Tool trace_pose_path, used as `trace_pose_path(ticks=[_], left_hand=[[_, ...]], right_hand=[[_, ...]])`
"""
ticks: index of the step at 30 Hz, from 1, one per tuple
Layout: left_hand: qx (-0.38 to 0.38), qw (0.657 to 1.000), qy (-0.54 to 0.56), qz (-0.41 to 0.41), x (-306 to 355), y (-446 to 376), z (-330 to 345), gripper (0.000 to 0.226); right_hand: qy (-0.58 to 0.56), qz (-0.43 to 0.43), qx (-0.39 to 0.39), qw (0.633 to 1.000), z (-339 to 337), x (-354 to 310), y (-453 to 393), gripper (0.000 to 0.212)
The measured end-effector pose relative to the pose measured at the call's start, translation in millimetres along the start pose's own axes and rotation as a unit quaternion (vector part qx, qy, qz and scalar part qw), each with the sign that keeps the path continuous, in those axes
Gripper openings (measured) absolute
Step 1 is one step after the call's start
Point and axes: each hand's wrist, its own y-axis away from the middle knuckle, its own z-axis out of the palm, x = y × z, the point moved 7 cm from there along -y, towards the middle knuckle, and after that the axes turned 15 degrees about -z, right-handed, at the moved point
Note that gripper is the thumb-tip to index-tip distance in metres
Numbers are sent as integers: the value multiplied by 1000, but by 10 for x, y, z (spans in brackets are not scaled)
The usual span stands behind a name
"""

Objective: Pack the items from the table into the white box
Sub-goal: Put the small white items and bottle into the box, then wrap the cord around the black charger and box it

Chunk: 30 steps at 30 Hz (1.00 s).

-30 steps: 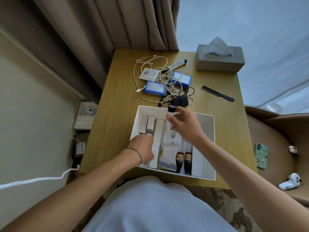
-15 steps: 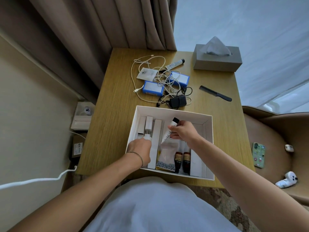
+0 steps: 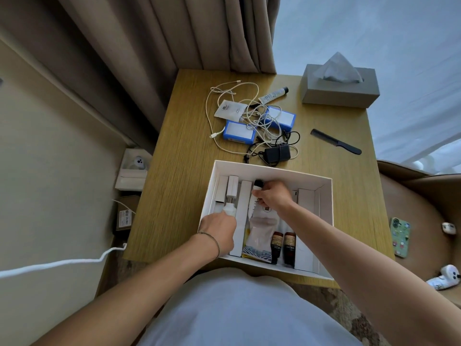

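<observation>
wooden table (image 3: 179, 186) | white box (image 3: 324, 221) | cables (image 3: 224, 96) | comb (image 3: 335, 141) | tissue box (image 3: 340, 92)

An open white box (image 3: 326, 221) at the table's near edge holds a black-capped white tube (image 3: 257, 196), two brown bottles (image 3: 283, 245) and white cartons, while cables (image 3: 239, 113), two blue boxes (image 3: 239, 131) and a comb (image 3: 335, 145) lie beyond.

Lower half of the white tube (image 3: 255, 208) hidden under the right hand (image 3: 274, 197) inside the white box (image 3: 324, 221), left hand (image 3: 219, 231) fingertips covered by a white bottle (image 3: 229, 209), brown bottle labels (image 3: 283, 242) too small to read
</observation>
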Motion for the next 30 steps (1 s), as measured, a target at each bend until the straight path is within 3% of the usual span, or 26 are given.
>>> trace_pose_path(ticks=[8,15,22,30], left_hand=[[38,997,48,40,2,56,-118,28],[146,958,228,93,-112,55,-628,24],[243,915,316,69,-256,-87,-1258,14],[267,908,315,70,-271,-411,-1735,15]], right_hand=[[105,-45,-3,993,30,-10,11,34],[179,-121,-3,976,-19,-230,129,37],[184,-274,67,941,-356,-852,385,27],[127,-281,137,941,-983,-1372,77,23]])
